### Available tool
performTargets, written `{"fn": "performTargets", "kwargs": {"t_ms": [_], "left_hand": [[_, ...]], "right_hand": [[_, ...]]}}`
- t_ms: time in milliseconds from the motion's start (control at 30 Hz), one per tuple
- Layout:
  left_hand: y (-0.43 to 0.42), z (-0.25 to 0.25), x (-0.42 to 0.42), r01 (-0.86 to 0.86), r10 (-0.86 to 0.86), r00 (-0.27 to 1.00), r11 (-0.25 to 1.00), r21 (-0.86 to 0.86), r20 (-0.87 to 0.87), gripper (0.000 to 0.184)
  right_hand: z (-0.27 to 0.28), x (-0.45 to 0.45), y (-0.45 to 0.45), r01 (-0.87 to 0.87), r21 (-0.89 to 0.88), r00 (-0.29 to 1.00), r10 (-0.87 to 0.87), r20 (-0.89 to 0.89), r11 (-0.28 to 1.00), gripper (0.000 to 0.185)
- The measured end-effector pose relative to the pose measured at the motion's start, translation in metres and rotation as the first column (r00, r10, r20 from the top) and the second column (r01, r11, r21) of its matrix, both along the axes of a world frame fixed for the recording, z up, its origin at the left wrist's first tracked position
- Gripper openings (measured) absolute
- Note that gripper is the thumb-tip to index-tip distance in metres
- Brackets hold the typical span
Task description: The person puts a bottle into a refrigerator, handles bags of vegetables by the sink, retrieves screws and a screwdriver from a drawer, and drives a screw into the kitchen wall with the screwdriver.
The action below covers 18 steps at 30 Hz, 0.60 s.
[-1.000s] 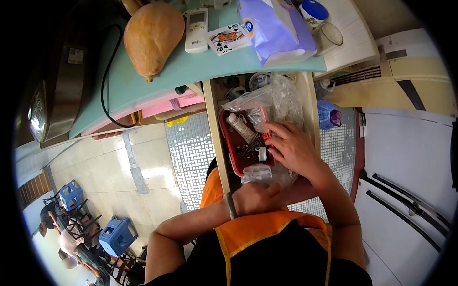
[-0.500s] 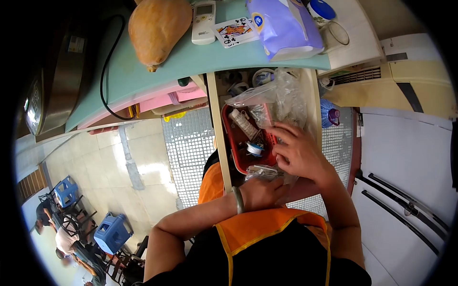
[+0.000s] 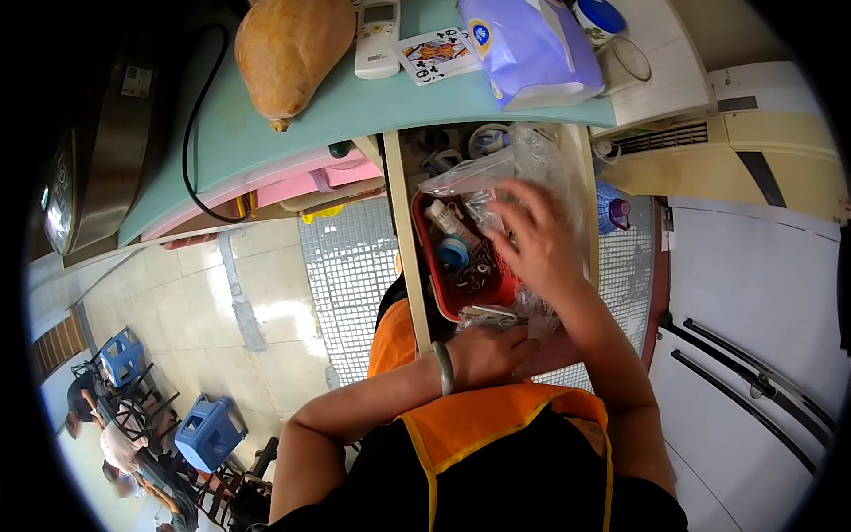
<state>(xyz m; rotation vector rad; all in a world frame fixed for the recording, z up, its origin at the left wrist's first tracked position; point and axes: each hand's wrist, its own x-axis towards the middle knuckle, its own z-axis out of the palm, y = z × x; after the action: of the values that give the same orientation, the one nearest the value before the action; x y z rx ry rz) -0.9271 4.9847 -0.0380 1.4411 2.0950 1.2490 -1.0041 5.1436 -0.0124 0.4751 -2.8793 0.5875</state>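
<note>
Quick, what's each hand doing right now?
Left hand: fingers curled at the clear bag; whether it grips cannot be told.
Right hand: open, blurred, over the red basket's side, nothing seen held.

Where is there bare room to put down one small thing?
On the green table: between black cable and squash, also a strip before the remote and card. The open drawer is crowded with red basket, plastic bag and right hand.

Bright glare whitens the glossy beige floor tiles [image 3: 288, 324]; my right fingers [image 3: 536, 244] smear with motion blur. The round wide-angle view bends lines near its edges, and its corners fall black.
</note>
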Motion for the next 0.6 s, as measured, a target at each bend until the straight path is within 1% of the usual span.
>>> {"fn": "performTargets", "kwargs": {"t_ms": [33, 67, 167, 200, 233, 267, 300, 333, 433, 533, 600], "left_hand": [[0.000, 0.001, 0.000, -0.002, 0.002, 1.000, 1.000, -0.001, 0.007, 0.041], [0.000, 0.001, -0.001, -0.004, 0.004, 1.000, 1.000, -0.002, 0.013, 0.041], [-0.001, 0.005, -0.003, 0.021, -0.019, 0.999, 0.999, -0.045, 0.041, 0.043], [0.000, 0.003, -0.003, 0.014, -0.014, 0.999, 1.000, -0.020, 0.043, 0.043], [0.000, 0.000, -0.002, 0.008, -0.008, 0.999, 1.000, 0.005, 0.046, 0.044], [0.000, -0.001, -0.001, 0.002, -0.004, 0.999, 1.000, 0.029, 0.050, 0.045], [0.000, 0.000, -0.002, -0.005, 0.003, 0.999, 0.999, 0.034, 0.046, 0.045], [0.000, 0.001, -0.003, -0.013, 0.011, 0.999, 0.999, 0.039, 0.041, 0.046], [-0.002, 0.008, -0.006, -0.024, 0.023, 0.999, 0.999, 0.023, 0.039, 0.046], [-0.003, 0.009, -0.006, -0.026, 0.026, 0.999, 1.000, -0.003, 0.038, 0.045], [-0.004, 0.007, -0.006, -0.027, 0.026, 0.999, 1.000, 0.009, 0.041, 0.042]], "right_hand": [[0.003, -0.007, 0.001, 0.069, 0.007, 0.996, -0.069, -0.048, 0.998, 0.037], [0.006, -0.012, 0.005, 0.101, 0.041, 0.994, -0.099, -0.052, 0.994, 0.047], [0.001, -0.022, 0.014, 0.240, 0.121, 0.971, -0.238, -0.033, 0.963, 0.055], [-0.007, -0.023, 0.019, 0.245, 0.172, 0.969, -0.244, -0.024, 0.954, 0.058], [-0.011, -0.022, 0.024, 0.237, 0.223, 0.952, -0.272, 0.142, 0.946, 0.056], [-0.014, -0.021, 0.028, 0.221, 0.270, 0.905, -0.301, 0.301, 0.937, 0.053], [-0.016, -0.020, 0.031, 0.199, 0.313, 0.830, -0.329, 0.450, 0.929, 0.051], [-0.024, -0.015, 0.038, 0.167, 0.227, 0.919, -0.235, 0.316, 0.959, 0.039], [-0.009, -0.002, 0.047, 0.192, 0.016, 0.960, -0.191, 0.202, 0.981, 0.027], [0.019, 0.018, 0.055, 0.265, 0.032, 0.906, -0.260, 0.333, 0.964, 0.023], [0.020, 0.032, 0.058, 0.350, -0.034, 0.889, -0.321, 0.327, 0.936, 0.024]]}}
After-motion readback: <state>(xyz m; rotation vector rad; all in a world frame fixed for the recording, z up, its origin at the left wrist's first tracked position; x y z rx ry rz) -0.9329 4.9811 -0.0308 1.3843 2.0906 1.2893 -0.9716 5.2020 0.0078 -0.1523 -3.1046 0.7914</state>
